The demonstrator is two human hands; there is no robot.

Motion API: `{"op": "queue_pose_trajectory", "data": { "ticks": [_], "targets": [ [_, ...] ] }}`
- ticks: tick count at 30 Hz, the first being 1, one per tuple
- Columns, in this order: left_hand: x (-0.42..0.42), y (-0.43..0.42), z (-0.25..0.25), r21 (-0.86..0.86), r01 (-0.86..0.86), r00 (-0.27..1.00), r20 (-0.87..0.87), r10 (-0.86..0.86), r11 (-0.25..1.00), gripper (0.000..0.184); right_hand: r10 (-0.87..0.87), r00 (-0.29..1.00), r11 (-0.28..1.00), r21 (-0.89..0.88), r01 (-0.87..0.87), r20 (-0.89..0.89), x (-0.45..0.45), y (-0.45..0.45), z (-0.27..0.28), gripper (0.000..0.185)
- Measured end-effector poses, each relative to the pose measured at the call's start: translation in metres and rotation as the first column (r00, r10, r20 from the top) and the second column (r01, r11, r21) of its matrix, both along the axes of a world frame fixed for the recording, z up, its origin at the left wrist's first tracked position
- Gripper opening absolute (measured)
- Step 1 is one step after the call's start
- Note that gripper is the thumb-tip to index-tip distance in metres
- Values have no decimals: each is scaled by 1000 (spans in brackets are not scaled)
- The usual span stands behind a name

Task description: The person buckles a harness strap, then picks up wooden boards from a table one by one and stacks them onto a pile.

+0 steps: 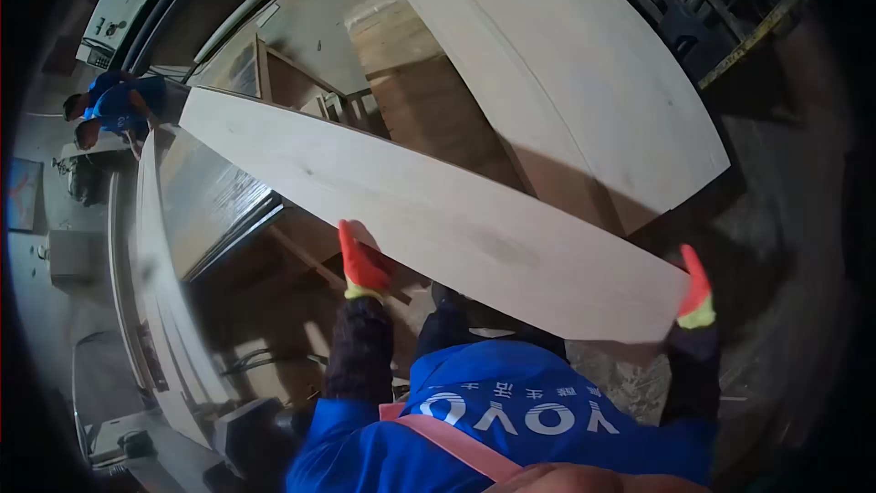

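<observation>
A long pale wooden board [438,228] stretches diagonally in front of me, from the upper left down to the lower right. My left hand [362,267], in a red glove with a yellow cuff, grips its near long edge, thumb up at the side and fingers hidden beneath. At the board's right end, my right hand [695,288], gloved the same way, holds the short edge; its fingers are partly out of sight under the wood. The board's far end reaches toward two co-workers in blue.
Beyond the board lie wide pale panels [584,64] by a brown wooden block [401,73]. Two co-workers in blue [128,100] stand at the far left. Long pale strips [169,310] lean along the left. A machine [128,9] stands at upper left, dark racking [703,27] at upper right.
</observation>
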State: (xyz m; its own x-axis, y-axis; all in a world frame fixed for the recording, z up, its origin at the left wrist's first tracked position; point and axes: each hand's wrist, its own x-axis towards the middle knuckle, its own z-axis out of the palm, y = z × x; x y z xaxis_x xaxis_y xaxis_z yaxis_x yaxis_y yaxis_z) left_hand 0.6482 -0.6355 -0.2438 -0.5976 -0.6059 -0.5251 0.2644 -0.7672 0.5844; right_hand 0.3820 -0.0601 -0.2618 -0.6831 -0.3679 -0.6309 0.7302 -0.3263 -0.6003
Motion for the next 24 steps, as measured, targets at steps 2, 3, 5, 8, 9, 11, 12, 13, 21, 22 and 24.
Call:
{"op": "queue_pose_trajectory", "data": {
  "ticks": [2, 3, 5, 8, 9, 11, 12, 13, 21, 22, 24],
  "targets": [
    [1, -34, -18, 27, -142, 989, 41, 141, 989, 71, -152, 984, 906, 385, 177, -95, 14, 18, 78, 56],
    [-4, -29, -13, -59, -147, 989, -44, 144, 987, 74, 27, 950, 854, 501, 140, -311, 22, 100, 47, 54],
    [-24, -19, -13, -223, -175, 965, -234, 121, 959, 79, -111, 894, 837, 445, 320, -434, 40, 229, -1, 49],
    [-23, -18, -65, -139, -207, 950, -265, 165, 968, 77, -283, 879, 729, 510, 457, -384, 118, 274, 17, 51],
    [-30, -20, -70, -118, -202, 945, -284, 162, 972, 76, -202, 899, 847, 392, 359, -388, 149, 259, 26, 51],
    [-40, -20, -65, -72, -138, 953, -283, 112, 988, 76, -124, 911, 925, 287, 249, -393, 212, 249, 28, 52],
    [-46, -20, -53, -51, -88, 959, -274, 71, 995, 77, -199, 884, 821, 421, 386, -422, 234, 239, 3, 54],
    [-46, -23, -48, -31, -41, 965, -260, 31, 999, 77, -263, 851, 679, 539, 499, -455, 254, 232, -23, 56],
    [-60, -61, -98, -469, 153, 985, 144, -95, 870, 86, -792, 606, 563, 469, 681, 72, 344, 55, -39, 60],
    [-67, -56, -114, -472, 168, 983, 143, -113, 866, 86, -831, 546, 521, 501, 691, 110, 339, 26, -8, 58],
    [-69, -36, -148, -368, 285, 954, 194, -227, 885, 88, -817, 563, 544, 492, 680, 127, 353, 51, -35, 58]
  ]
}}
